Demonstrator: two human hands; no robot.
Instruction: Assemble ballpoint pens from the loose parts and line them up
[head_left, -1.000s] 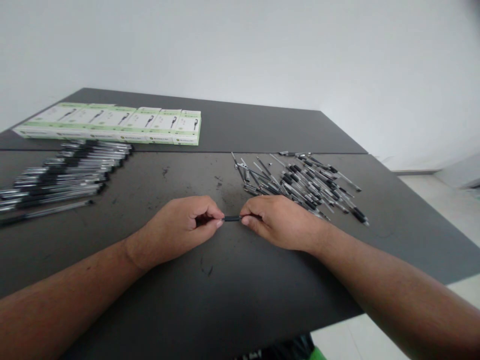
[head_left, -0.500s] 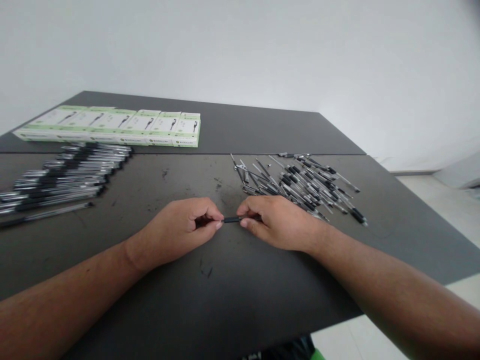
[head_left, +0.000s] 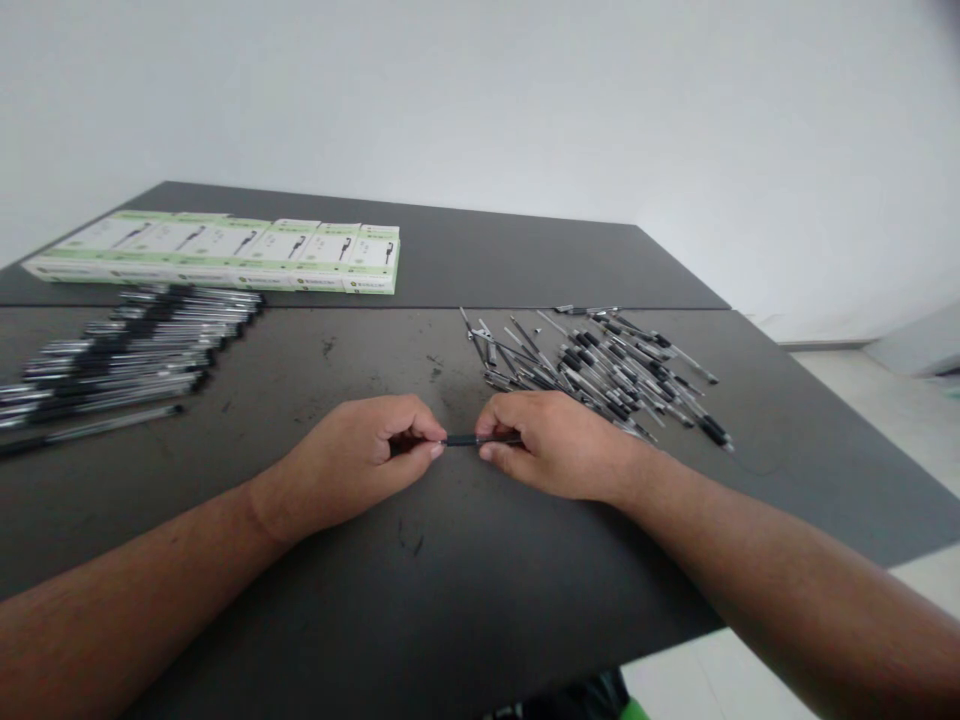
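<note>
Between my two hands a pen (head_left: 461,440) lies level, its black grip showing in the gap between the fingertips. My left hand (head_left: 375,450) pinches its left end between thumb and forefinger. The thumb and fingers of my right hand (head_left: 559,443) close on the other side of the grip, and a thin dark length of the pen shows under that palm. Both ends are partly hidden by the fingers. Just beyond my right hand spreads a loose heap of pen parts (head_left: 615,365), clear tubes with black grips and thin refills.
On the left lies a row of pens (head_left: 142,345), with a single pen (head_left: 97,430) nearer to me. Behind them stand several green and white boxes (head_left: 292,245) side by side. Dark smudges mark the grey table (head_left: 360,590). A white wall (head_left: 480,110) rises behind.
Both hands stay almost in place on the pen. The right fingers have shifted very slightly, and more of the pen shows beneath the right palm.
</note>
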